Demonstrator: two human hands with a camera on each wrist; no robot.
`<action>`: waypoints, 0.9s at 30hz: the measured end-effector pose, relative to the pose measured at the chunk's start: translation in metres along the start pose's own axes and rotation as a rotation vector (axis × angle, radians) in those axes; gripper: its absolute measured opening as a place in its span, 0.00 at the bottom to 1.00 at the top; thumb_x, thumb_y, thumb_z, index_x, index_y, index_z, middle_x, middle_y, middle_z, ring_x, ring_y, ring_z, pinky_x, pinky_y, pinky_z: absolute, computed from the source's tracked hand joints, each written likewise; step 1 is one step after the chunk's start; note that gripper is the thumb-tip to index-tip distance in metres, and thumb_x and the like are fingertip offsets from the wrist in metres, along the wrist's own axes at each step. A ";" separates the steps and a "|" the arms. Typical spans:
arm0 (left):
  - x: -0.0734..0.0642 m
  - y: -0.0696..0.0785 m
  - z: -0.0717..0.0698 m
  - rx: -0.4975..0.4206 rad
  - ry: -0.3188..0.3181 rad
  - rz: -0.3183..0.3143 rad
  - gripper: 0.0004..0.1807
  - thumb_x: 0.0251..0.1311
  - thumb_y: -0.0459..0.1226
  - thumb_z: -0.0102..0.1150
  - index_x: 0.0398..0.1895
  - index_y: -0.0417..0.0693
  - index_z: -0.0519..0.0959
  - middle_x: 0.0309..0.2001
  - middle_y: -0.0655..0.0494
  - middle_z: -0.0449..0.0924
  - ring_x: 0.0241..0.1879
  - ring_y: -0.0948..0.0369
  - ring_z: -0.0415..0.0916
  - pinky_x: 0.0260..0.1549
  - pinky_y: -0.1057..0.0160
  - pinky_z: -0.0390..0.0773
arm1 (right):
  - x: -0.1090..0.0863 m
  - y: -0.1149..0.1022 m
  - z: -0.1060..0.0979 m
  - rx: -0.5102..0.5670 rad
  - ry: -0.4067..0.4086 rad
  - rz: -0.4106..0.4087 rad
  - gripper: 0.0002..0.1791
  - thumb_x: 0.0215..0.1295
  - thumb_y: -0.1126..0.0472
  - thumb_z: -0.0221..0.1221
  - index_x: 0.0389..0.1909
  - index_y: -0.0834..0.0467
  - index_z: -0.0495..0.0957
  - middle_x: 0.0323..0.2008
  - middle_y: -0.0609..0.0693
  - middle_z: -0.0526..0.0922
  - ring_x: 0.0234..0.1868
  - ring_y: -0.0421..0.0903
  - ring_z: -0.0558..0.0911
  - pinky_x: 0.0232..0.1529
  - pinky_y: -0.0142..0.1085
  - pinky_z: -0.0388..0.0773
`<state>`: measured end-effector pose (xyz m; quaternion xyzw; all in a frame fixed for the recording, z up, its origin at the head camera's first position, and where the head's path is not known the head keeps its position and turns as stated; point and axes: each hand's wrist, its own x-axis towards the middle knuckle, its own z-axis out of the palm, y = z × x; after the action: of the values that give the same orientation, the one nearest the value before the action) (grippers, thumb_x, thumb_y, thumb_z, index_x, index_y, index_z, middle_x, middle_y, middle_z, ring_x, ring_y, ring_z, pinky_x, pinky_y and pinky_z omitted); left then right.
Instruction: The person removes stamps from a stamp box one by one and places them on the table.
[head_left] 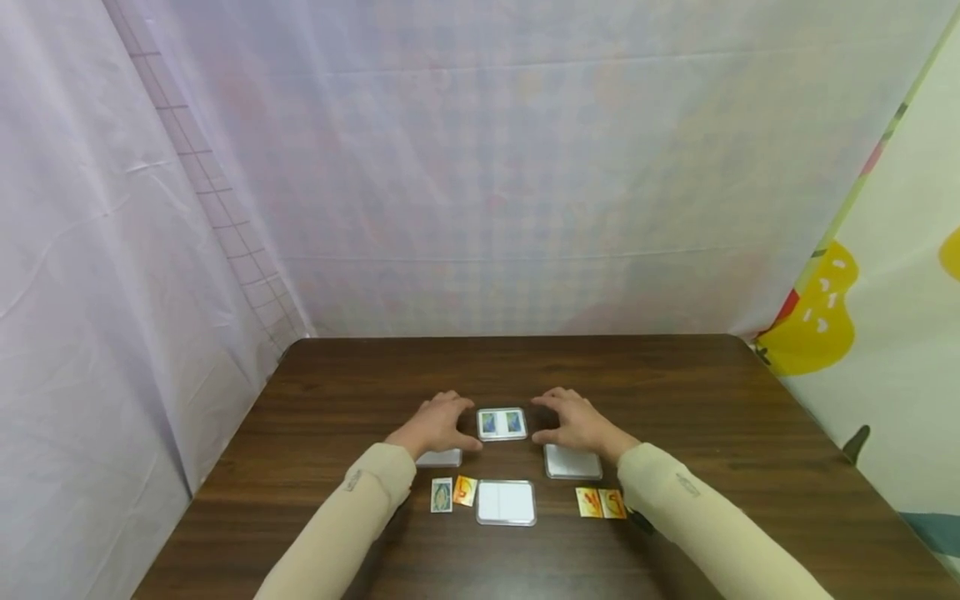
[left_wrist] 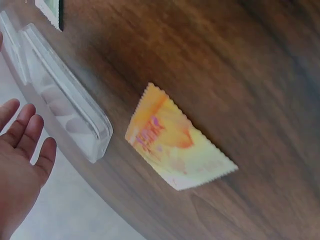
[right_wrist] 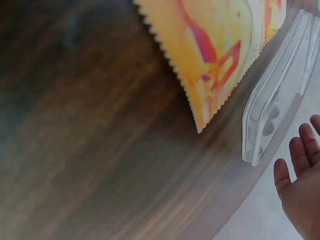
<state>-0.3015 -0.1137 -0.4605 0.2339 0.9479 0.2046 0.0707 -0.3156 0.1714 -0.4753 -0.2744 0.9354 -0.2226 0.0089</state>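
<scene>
Head view: my left hand [head_left: 437, 425] and right hand [head_left: 580, 425] are flanking the clear case [head_left: 497, 425] with two blue-green pictures [head_left: 514, 422], lying in the lower middle of the frame; my fingers are standing apart from my thumbs, gripping nothing.

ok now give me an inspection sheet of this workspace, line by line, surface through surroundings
Surface: brown wood-grain table.
Job's things: far case with two blue-green pictures; near case, white inside; left case, partly hidden by an arm; right case. Stamp-like pieces: a greenish one and an orange one left of the near case, an orange pair to its right.
Clutter: nothing seen.
Grips: left grip and right grip open, flanking the far case, holding nothing; contact unclear.
Cables: nothing seen.
Surroundings: pale hangings behind and left; white printed sheet on the right.
</scene>
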 end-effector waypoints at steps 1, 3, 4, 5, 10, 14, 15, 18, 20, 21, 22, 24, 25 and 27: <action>0.001 0.000 0.000 0.004 -0.003 0.000 0.43 0.53 0.53 0.72 0.67 0.40 0.70 0.62 0.44 0.70 0.64 0.47 0.64 0.65 0.43 0.60 | 0.001 0.000 0.000 0.000 -0.003 0.003 0.36 0.58 0.49 0.69 0.64 0.62 0.73 0.60 0.61 0.73 0.62 0.62 0.70 0.62 0.63 0.62; 0.003 0.001 0.001 0.010 -0.009 -0.002 0.43 0.53 0.53 0.72 0.67 0.39 0.70 0.61 0.44 0.71 0.64 0.47 0.64 0.65 0.43 0.61 | 0.003 0.000 0.001 0.010 -0.014 0.014 0.36 0.58 0.49 0.70 0.65 0.62 0.73 0.61 0.61 0.73 0.62 0.61 0.69 0.63 0.63 0.61; 0.004 0.001 0.001 0.011 -0.013 -0.006 0.43 0.53 0.53 0.72 0.68 0.40 0.69 0.61 0.45 0.71 0.64 0.47 0.64 0.65 0.44 0.60 | 0.004 0.000 0.001 0.013 -0.015 0.013 0.36 0.58 0.49 0.70 0.64 0.62 0.73 0.61 0.61 0.73 0.62 0.61 0.69 0.63 0.63 0.61; 0.005 0.002 0.002 0.011 -0.017 -0.011 0.44 0.52 0.53 0.72 0.68 0.40 0.69 0.61 0.45 0.71 0.64 0.48 0.64 0.65 0.44 0.60 | 0.005 -0.001 0.001 0.013 -0.019 0.015 0.37 0.57 0.49 0.70 0.64 0.62 0.73 0.61 0.61 0.73 0.62 0.61 0.69 0.63 0.63 0.61; 0.013 0.001 0.005 0.037 -0.036 -0.040 0.44 0.52 0.55 0.72 0.68 0.41 0.70 0.63 0.46 0.70 0.65 0.49 0.64 0.66 0.45 0.59 | 0.012 -0.003 0.001 0.011 -0.041 0.026 0.38 0.56 0.48 0.71 0.65 0.62 0.73 0.61 0.62 0.72 0.62 0.62 0.69 0.62 0.63 0.61; 0.018 0.001 0.007 0.059 -0.048 -0.044 0.44 0.52 0.56 0.72 0.68 0.42 0.70 0.64 0.45 0.70 0.66 0.48 0.63 0.66 0.46 0.59 | 0.017 -0.005 0.004 -0.004 -0.061 0.041 0.39 0.55 0.47 0.71 0.65 0.62 0.73 0.61 0.61 0.72 0.63 0.61 0.69 0.62 0.62 0.62; 0.019 0.001 0.008 0.059 -0.049 -0.045 0.45 0.52 0.56 0.72 0.68 0.42 0.70 0.64 0.45 0.69 0.66 0.48 0.63 0.66 0.45 0.59 | 0.018 -0.006 0.005 -0.008 -0.063 0.045 0.40 0.54 0.47 0.71 0.65 0.62 0.73 0.61 0.61 0.73 0.63 0.61 0.69 0.62 0.62 0.62; 0.021 0.003 0.008 0.054 -0.060 -0.056 0.45 0.52 0.56 0.71 0.69 0.42 0.69 0.65 0.44 0.68 0.67 0.48 0.61 0.67 0.44 0.58 | 0.022 -0.008 0.007 -0.025 -0.071 0.049 0.40 0.54 0.47 0.72 0.64 0.61 0.73 0.60 0.60 0.73 0.62 0.60 0.69 0.61 0.61 0.63; 0.023 0.004 0.008 0.058 -0.065 -0.061 0.45 0.53 0.56 0.71 0.69 0.42 0.69 0.66 0.44 0.67 0.68 0.47 0.61 0.67 0.44 0.57 | 0.025 -0.009 0.008 -0.033 -0.076 0.050 0.40 0.53 0.47 0.72 0.65 0.61 0.73 0.60 0.60 0.73 0.62 0.60 0.69 0.61 0.61 0.63; 0.023 0.004 0.008 0.063 -0.066 -0.061 0.45 0.53 0.56 0.71 0.69 0.42 0.69 0.65 0.44 0.67 0.67 0.47 0.61 0.67 0.44 0.58 | 0.026 -0.010 0.009 -0.037 -0.080 0.051 0.40 0.53 0.47 0.72 0.65 0.61 0.73 0.60 0.60 0.73 0.62 0.60 0.69 0.61 0.61 0.63; 0.023 0.004 0.008 0.068 -0.069 -0.061 0.44 0.53 0.56 0.71 0.69 0.42 0.69 0.65 0.44 0.67 0.67 0.47 0.61 0.67 0.44 0.58 | 0.027 -0.010 0.010 -0.041 -0.086 0.053 0.41 0.53 0.46 0.72 0.65 0.61 0.73 0.61 0.60 0.73 0.63 0.60 0.69 0.61 0.61 0.63; 0.025 0.005 0.009 0.083 -0.070 -0.056 0.44 0.53 0.56 0.71 0.68 0.42 0.70 0.64 0.45 0.68 0.66 0.48 0.62 0.66 0.45 0.60 | 0.028 -0.012 0.011 -0.051 -0.095 0.058 0.41 0.53 0.46 0.72 0.65 0.61 0.72 0.61 0.60 0.73 0.63 0.59 0.69 0.61 0.61 0.63; 0.025 0.005 0.009 0.089 -0.069 -0.053 0.43 0.53 0.56 0.71 0.68 0.42 0.70 0.63 0.45 0.69 0.66 0.48 0.63 0.66 0.46 0.61 | 0.028 -0.012 0.012 -0.057 -0.099 0.061 0.41 0.53 0.46 0.72 0.65 0.61 0.72 0.61 0.59 0.73 0.63 0.59 0.69 0.61 0.61 0.63; 0.026 0.006 0.010 0.094 -0.068 -0.051 0.43 0.53 0.56 0.71 0.67 0.42 0.71 0.62 0.46 0.69 0.65 0.49 0.63 0.65 0.47 0.62 | 0.029 -0.014 0.012 -0.060 -0.105 0.068 0.41 0.53 0.46 0.72 0.66 0.61 0.72 0.61 0.59 0.73 0.63 0.59 0.69 0.62 0.61 0.63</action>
<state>-0.3191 -0.0929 -0.4679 0.2196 0.9591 0.1498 0.0969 -0.3314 0.1409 -0.4771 -0.2537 0.9488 -0.1794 0.0571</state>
